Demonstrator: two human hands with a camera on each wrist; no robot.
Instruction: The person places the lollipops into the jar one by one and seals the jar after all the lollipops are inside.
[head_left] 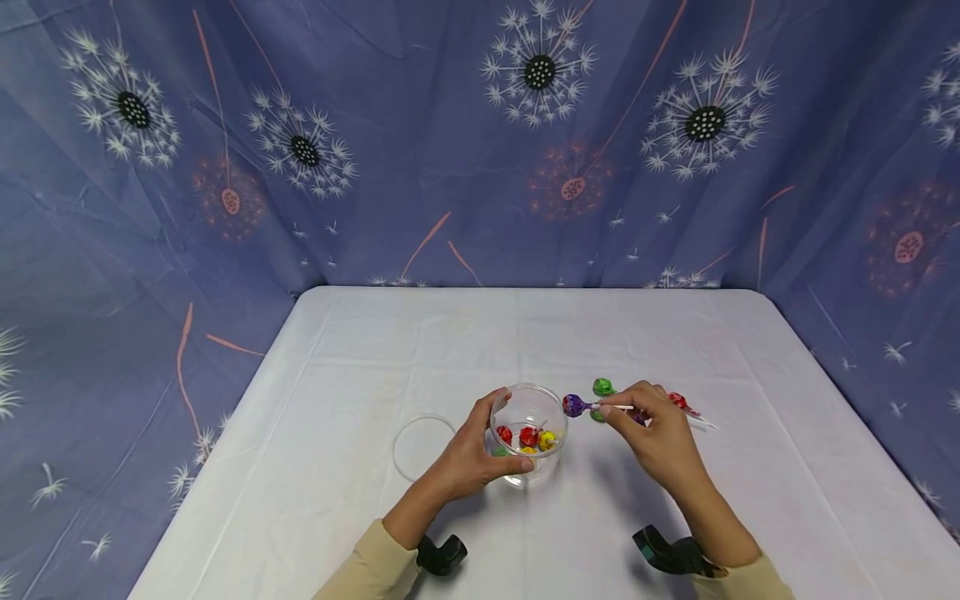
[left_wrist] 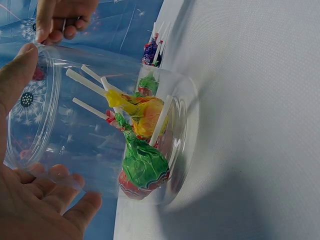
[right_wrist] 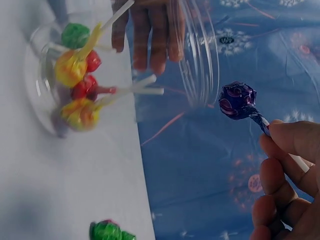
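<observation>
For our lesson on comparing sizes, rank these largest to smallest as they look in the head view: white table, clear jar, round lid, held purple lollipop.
1. White table
2. Clear jar
3. Round lid
4. Held purple lollipop

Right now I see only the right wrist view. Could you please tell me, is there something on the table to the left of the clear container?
Observer: Yes. In the head view, a round, clear lid-like piece lies on the table, left of the clear container.
Operator: Thank you. Outside the container, I see only a green lollipop. Is there another colour on the table?
Observer: Yes. The head view shows a red lollipop just past the right hand.
Operator: And where is the thumb of the left hand?
Observer: It lies against the container's near side, close to the rim.
</observation>
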